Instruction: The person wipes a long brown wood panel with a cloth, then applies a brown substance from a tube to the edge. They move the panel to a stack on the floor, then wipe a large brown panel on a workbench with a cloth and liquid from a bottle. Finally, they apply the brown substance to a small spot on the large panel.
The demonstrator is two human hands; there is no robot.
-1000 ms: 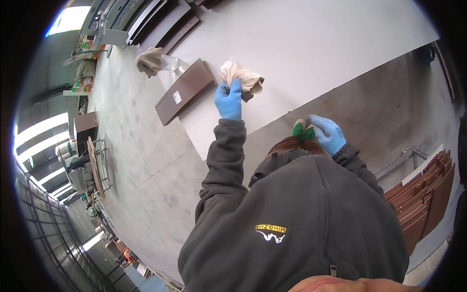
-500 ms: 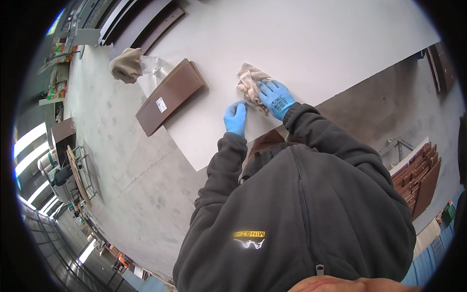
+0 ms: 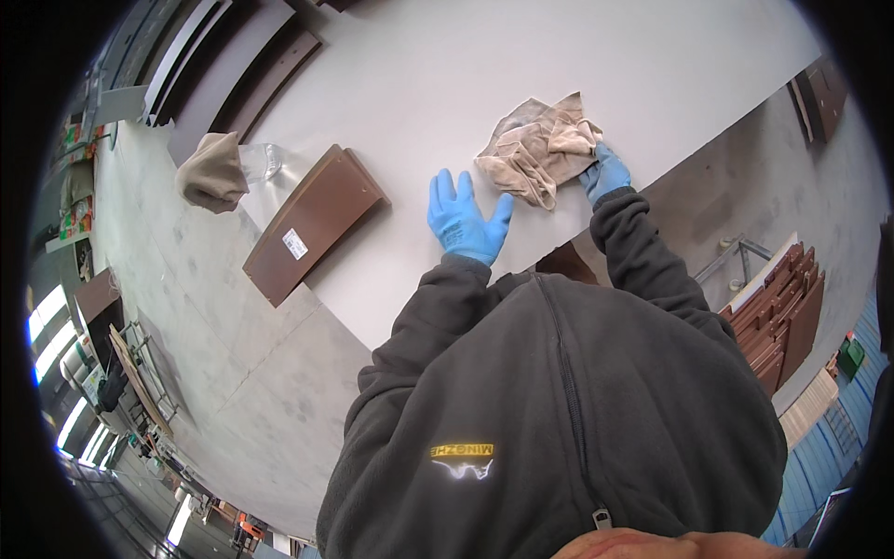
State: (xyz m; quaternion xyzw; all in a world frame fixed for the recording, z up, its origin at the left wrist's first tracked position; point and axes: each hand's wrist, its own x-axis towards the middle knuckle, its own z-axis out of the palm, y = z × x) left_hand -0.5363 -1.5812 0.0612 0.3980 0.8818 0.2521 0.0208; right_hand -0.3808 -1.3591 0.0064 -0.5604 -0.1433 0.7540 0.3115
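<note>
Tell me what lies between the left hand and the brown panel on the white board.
Nothing: in the head view, only bare white board separates the flat left hand from the brown panel. The rag is under the right hand.

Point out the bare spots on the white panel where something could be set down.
The white panel is bare beyond the beige rag, and between the brown board and left hand. It is crowded at the near edge, where the right hand grips the rag.
</note>
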